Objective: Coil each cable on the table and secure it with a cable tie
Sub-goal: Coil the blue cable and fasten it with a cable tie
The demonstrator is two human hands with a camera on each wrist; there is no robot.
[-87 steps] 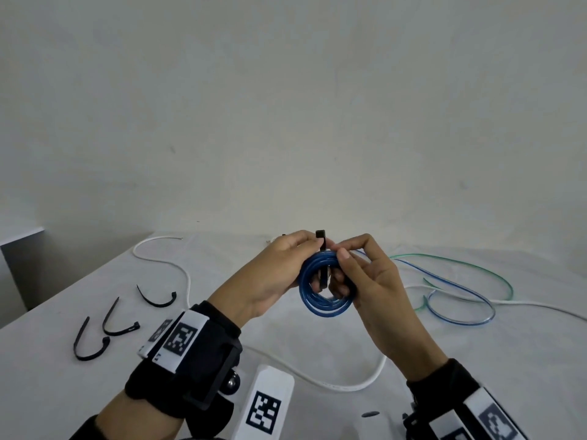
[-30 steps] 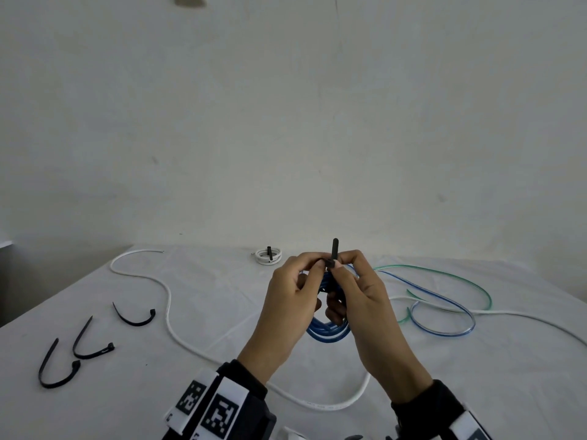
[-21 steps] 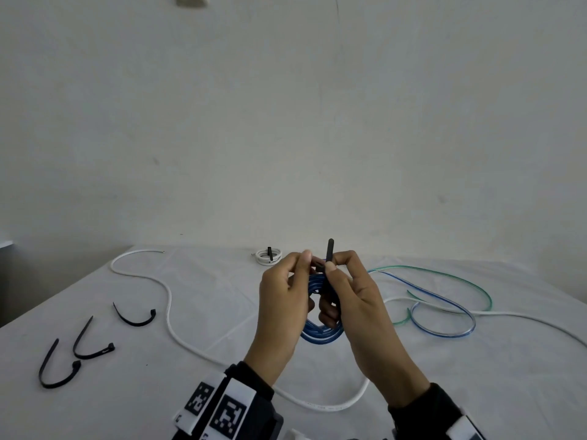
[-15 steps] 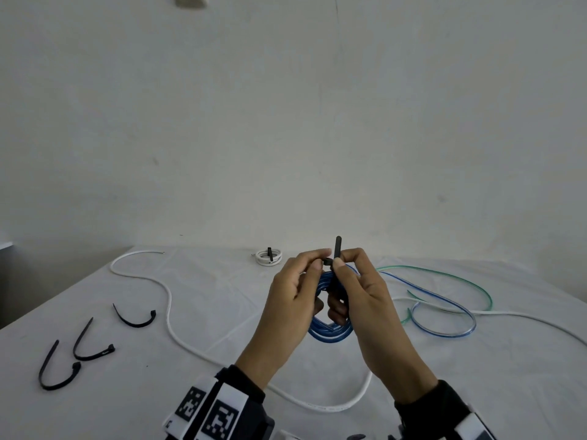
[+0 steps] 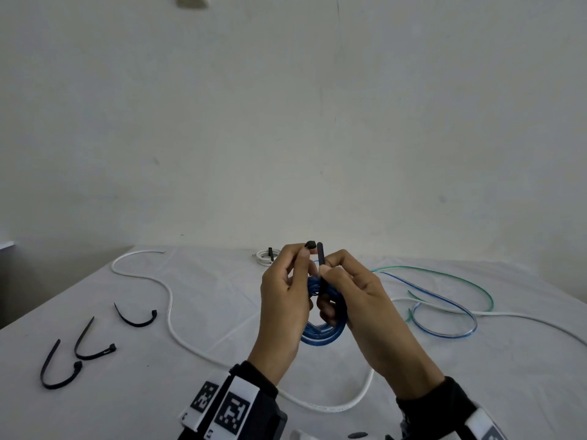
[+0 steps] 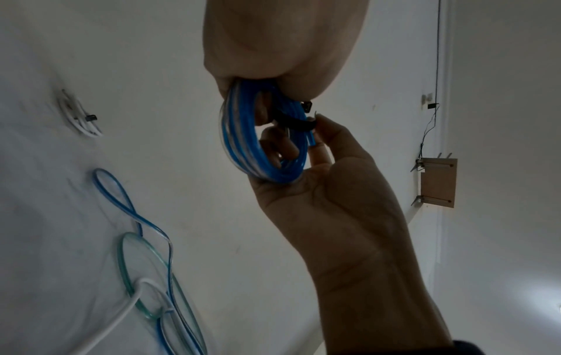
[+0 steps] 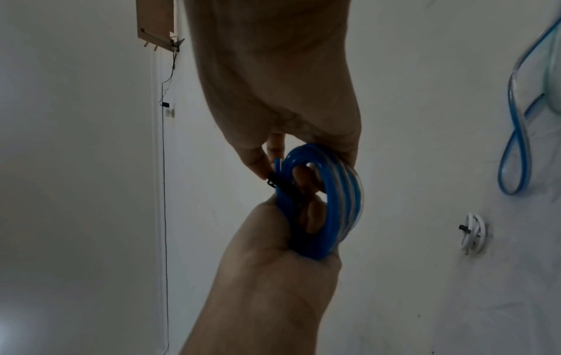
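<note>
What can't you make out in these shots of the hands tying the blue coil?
- Cable tie tail and head: whether threaded, head view; fingertips cover them.
- Blue coil top: head view, hidden by both hands.
- White coil: too small to judge its tie.
- Long white cable: cut off by the right edge.

The blue coiled cable (image 5: pixel 320 336) hangs upright above the table, a black cable tie (image 5: pixel 320 258) looped through it, ends unjoined; loose white (image 5: pixel 171 309), blue (image 5: pixel 444 312) and green (image 5: pixel 444 274) cables sprawl flat; a tied white coil (image 5: pixel 263 257) lies far back; three spare ties (image 5: pixel 82 347) lie left.
</note>
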